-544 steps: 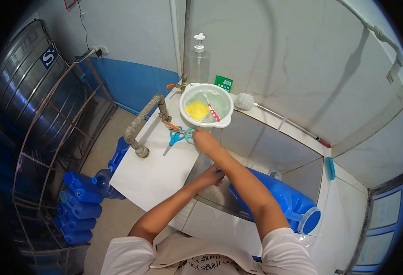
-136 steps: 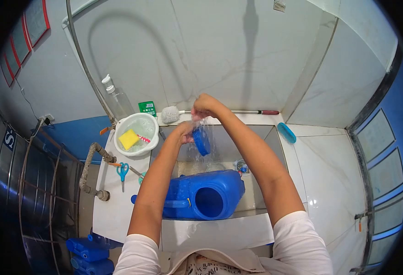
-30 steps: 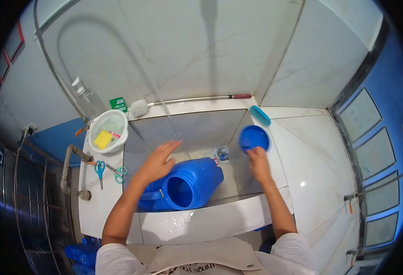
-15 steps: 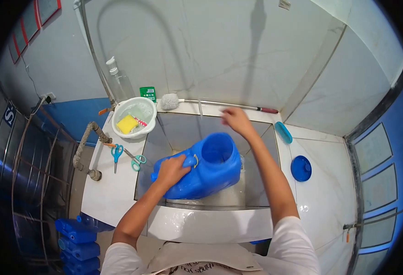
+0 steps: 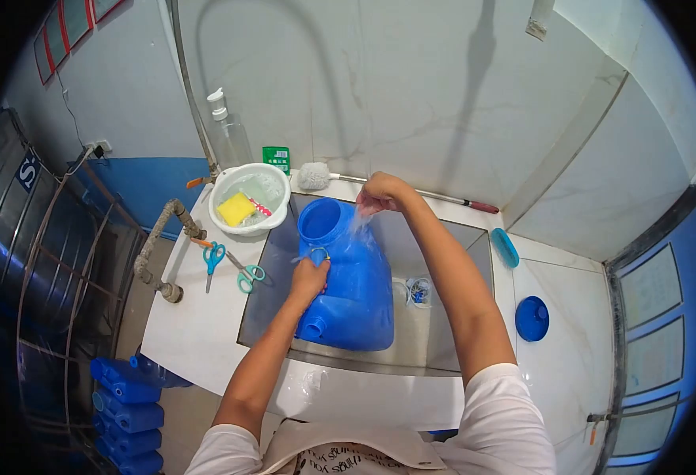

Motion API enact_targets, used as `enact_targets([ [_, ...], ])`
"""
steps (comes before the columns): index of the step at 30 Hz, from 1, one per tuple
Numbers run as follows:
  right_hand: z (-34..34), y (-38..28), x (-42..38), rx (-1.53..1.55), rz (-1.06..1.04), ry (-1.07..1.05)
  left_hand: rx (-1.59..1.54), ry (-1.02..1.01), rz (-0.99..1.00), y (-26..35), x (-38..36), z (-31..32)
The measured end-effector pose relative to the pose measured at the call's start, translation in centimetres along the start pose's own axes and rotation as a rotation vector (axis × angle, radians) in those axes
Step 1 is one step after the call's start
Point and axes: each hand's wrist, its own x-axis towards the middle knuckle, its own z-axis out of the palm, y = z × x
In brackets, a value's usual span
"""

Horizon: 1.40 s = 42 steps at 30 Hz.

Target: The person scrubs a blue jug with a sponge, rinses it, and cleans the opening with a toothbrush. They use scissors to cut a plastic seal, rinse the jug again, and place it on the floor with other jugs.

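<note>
A large blue plastic jug [image 5: 356, 305] stands in the sink basin [image 5: 451, 237], its wide uncapped mouth toward the back and a small spout at the front. My left hand [image 5: 310, 279] is wrapped round the jug's handle. Beside the mouth, above the jug's back right shoulder, my right hand [image 5: 381, 195] hangs with loosely bent fingers and holds nothing I can see. Water runs down over its fingers and splashes onto the jug. A blue screw lid [image 5: 532, 318] lies on the counter to the right.
A white bowl [image 5: 220, 190] with a yellow sponge [image 5: 236, 209] stands at the back left. Nearby are a pump bottle [image 5: 231, 142], scissors [image 5: 214, 257] and a long-handled brush [image 5: 314, 176]. A teal brush [image 5: 505, 248] lies right of the basin. Several blue jugs [image 5: 130, 416] are stacked on the floor.
The jug has turned from lying tilted, mouth to the right, to standing with its mouth toward the back left. My right hand has moved left into the running water.
</note>
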Motion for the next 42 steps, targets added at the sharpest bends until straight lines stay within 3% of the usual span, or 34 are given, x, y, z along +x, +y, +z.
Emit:
enact_targets([
  [3,0.0,-0.2,0.0,0.045,0.035,-0.076,0.151,0.097,0.137,-0.1,-0.2,-0.1],
  [5,-0.2,-0.3,0.5,0.083,0.02,-0.12,0.31,0.14,0.389,-0.2,0.0,-0.3],
  [6,-0.2,-0.5,0.3,0.077,0.019,-0.123,0.306,0.145,0.387,0.3,-0.2,-0.6],
  [9,-0.2,-1.3,-0.5,0.108,0.048,-0.075,0.506,0.018,0.457,3.0,-1.5,-1.2],
  [12,-0.6,-1.7,-0.5,-0.067,-0.013,-0.05,0.664,-0.054,0.513,5.0,-2.3,-1.0],
  [14,-0.5,-1.7,-0.4,-0.269,-0.084,0.024,0.725,-0.146,0.652,5.9,-2.6,-0.9],
  [18,-0.5,-2.4,-1.5,-0.122,-0.053,0.009,0.768,-0.208,0.857,6.0,-0.3,0.0],
  [20,-0.6,-2.3,-1.1,-0.018,-0.04,-0.027,0.926,0.141,0.781,6.6,0.3,2.2],
  [21,-0.5,-2.5,-1.3,-0.026,-0.041,-0.032,0.922,0.147,0.776,6.4,0.7,3.1],
  [23,-0.3,-2.7,-2.0,0.061,-0.037,-0.067,0.754,0.354,1.0,5.8,1.8,4.7],
  [27,-0.2,-2.0,-1.4,0.118,-0.121,-0.035,0.666,0.255,1.036,6.0,3.0,6.0],
  [30,-0.6,-2.7,-1.6,-0.042,-0.092,-0.029,0.578,0.286,1.159,6.5,2.9,6.5],
  [33,-0.4,-2.6,-1.6,0.042,-0.072,0.025,0.549,0.145,1.221,6.8,2.1,6.9],
  [38,-0.7,-2.1,-1.4,-0.176,-0.107,0.017,0.55,0.027,1.393,6.5,2.0,6.3],
  [42,-0.7,-1.8,-1.1,-0.205,-0.114,0.017,0.472,-0.14,1.299,8.0,4.3,2.4],
])
